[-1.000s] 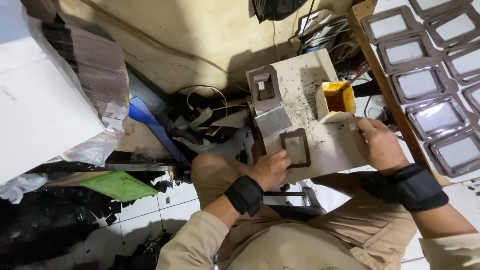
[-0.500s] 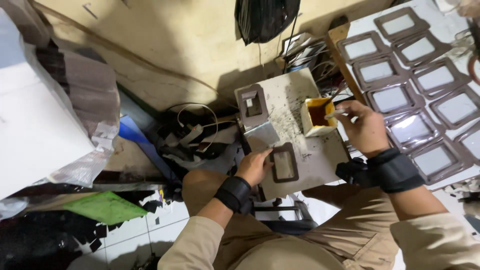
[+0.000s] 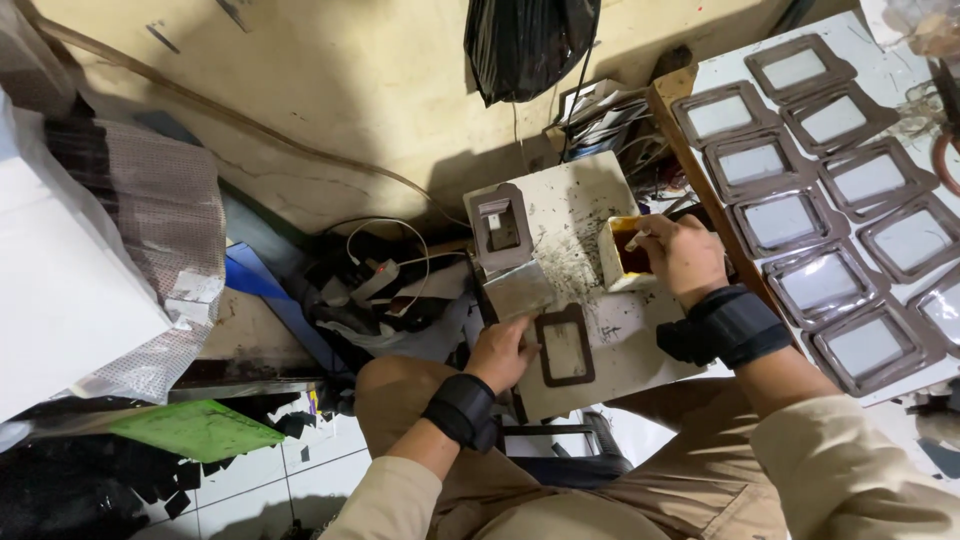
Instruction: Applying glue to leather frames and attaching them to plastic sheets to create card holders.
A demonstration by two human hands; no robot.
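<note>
I see the brown frame piece (image 3: 565, 345) lying flat on the near part of the small white board (image 3: 585, 240) across the lap, and my left hand (image 3: 503, 352) presses its left edge with fingers laid flat, pinning rather than pinching it. Just beyond it lies a grey sheet (image 3: 520, 290), and farther still a second brown frame (image 3: 500, 228) rests at the board's far left corner. My right hand (image 3: 682, 258) is curled over the small open box (image 3: 625, 255) at the board's right edge; its fingers seem closed on a pale stick, but I cannot tell for certain. The box holds something amber-brown, half hidden by the hand. To the right, a table (image 3: 900, 60) carries rows of finished frames (image 3: 790, 215), cut off by the picture edge. A black bag (image 3: 525, 40) hangs at the far wall, and tangled cables (image 3: 380, 265) clutter the left.
</note>
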